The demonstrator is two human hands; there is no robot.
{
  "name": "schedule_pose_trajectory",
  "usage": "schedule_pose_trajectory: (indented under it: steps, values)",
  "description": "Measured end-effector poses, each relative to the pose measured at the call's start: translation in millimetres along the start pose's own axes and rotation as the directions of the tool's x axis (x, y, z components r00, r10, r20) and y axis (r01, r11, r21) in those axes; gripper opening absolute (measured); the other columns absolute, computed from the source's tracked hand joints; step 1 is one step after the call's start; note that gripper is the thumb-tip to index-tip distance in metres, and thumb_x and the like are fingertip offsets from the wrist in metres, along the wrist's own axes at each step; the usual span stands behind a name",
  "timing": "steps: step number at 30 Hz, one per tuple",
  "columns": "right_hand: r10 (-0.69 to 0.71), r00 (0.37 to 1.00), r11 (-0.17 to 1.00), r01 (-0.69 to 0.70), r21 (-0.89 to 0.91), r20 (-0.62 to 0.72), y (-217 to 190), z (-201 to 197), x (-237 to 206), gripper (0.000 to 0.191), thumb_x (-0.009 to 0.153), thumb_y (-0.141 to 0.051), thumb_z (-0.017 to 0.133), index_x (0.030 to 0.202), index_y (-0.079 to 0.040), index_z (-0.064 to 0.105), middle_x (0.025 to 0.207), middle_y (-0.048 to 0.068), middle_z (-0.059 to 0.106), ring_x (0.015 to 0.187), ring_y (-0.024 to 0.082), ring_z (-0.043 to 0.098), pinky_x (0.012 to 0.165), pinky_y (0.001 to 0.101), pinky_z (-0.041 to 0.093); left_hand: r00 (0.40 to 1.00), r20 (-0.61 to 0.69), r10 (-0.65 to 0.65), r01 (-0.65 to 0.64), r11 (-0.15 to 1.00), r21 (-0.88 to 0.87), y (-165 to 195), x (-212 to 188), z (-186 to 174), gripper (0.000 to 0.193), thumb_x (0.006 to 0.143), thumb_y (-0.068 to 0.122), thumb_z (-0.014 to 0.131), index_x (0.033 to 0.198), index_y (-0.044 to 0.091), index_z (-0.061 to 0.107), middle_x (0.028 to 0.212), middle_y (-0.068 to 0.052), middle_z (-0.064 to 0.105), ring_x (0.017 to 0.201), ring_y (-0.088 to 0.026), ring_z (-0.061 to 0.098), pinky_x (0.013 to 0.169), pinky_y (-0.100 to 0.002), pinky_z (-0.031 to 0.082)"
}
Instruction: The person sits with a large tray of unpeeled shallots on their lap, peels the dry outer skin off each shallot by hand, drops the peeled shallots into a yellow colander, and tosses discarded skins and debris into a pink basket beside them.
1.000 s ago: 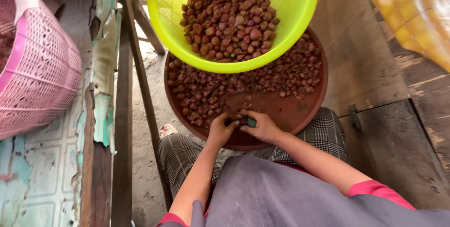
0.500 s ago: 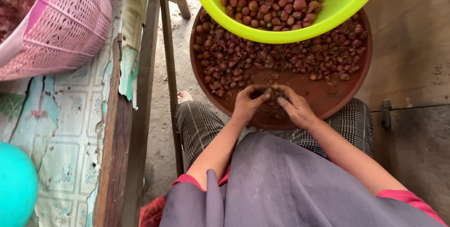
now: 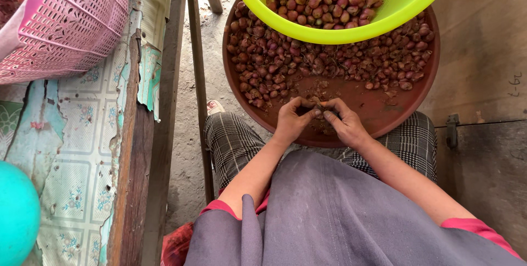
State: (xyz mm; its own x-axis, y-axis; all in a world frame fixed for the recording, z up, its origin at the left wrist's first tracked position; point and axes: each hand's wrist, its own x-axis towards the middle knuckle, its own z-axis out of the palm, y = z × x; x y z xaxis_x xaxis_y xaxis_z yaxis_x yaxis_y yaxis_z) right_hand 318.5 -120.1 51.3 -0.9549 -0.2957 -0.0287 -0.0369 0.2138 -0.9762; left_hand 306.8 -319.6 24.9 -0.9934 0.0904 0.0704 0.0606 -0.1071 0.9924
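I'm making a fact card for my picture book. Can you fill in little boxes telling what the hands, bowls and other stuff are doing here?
Left hand: left hand pinches a small shallot over the brown tray
Right hand: right hand touches the same shallot with its fingers
Brown tray: round, rests on the person's lap, holds a heap of reddish shallots at its far side
Green bowl: green bowl sits over the tray's far edge, full of shallots
Pink basket: pink basket on the patterned table, to the left
Teal ball: teal ball at the lower left

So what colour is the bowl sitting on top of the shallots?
Bright yellow-green bowl, seen clearly in the head view.
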Motion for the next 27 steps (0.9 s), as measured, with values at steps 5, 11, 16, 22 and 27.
schedule_pose_trajectory:
  steps: [5,11,16,22,27]
  values:
    - [0.066,0.997,0.993,-0.062,0.100,-0.039,3.1,-0.1,5.7,0.022,0.108,-0.017,0.054,0.125,-0.003,0.059,0.105,0.003,0.066,0.096,0.011,0.060,0.085,0.0269,0.051,0.995,0.076,0.068,-0.072,0.996,0.045,5.7,-8.0,12.6,0.022,0.089,0.007,0.084,0.103,-0.002,0.069,0.102,-0.010,0.073,0.095,-0.014,0.068,0.086,-0.028,0.057]
    - [0.192,0.981,0.970,-0.192,0.150,0.013,-16.6,-13.9,3.1,0.037,0.106,-0.018,0.048,0.141,-0.010,0.051,0.094,0.005,0.063,0.083,0.011,0.059,0.073,0.0275,0.049,0.940,0.120,-0.320,0.327,0.740,-0.587,0.0,0.8,1.6,0.032,0.095,0.015,0.070,0.121,-0.002,0.064,0.111,-0.009,0.075,0.103,-0.017,0.072,0.092,-0.032,0.060]
    - [0.031,0.997,0.998,-0.034,0.049,0.066,-12.7,-6.8,-1.3,0.031,0.107,-0.020,0.052,0.133,-0.003,0.053,0.100,0.004,0.065,0.088,0.011,0.061,0.078,0.0275,0.051,0.932,0.166,-0.321,0.356,0.740,-0.570,-14.6,-2.4,0.8,0.028,0.098,0.008,0.070,0.122,-0.005,0.065,0.113,-0.011,0.074,0.102,-0.021,0.070,0.092,-0.035,0.059]
    - [0.215,0.977,0.968,-0.213,0.132,-0.002,-8.7,-9.0,0.1,0.034,0.107,-0.022,0.051,0.134,-0.004,0.061,0.095,0.004,0.066,0.081,0.012,0.059,0.073,0.0281,0.051,0.933,0.182,-0.310,0.349,0.658,-0.667,-32.2,-3.3,-2.1,0.017,0.100,0.005,0.067,0.115,-0.001,0.065,0.108,-0.011,0.073,0.098,-0.019,0.071,0.087,-0.034,0.059]
    - [0.077,0.995,0.989,-0.084,0.123,0.062,-15.5,-8.7,-0.4,0.040,0.105,-0.022,0.054,0.140,-0.004,0.055,0.094,0.003,0.066,0.083,0.010,0.061,0.075,0.0251,0.051,0.939,0.076,-0.334,0.301,0.698,-0.649,-38.9,1.2,-5.5,0.009,0.099,0.004,0.064,0.108,0.004,0.062,0.098,-0.008,0.069,0.087,-0.017,0.067,0.076,-0.032,0.055]
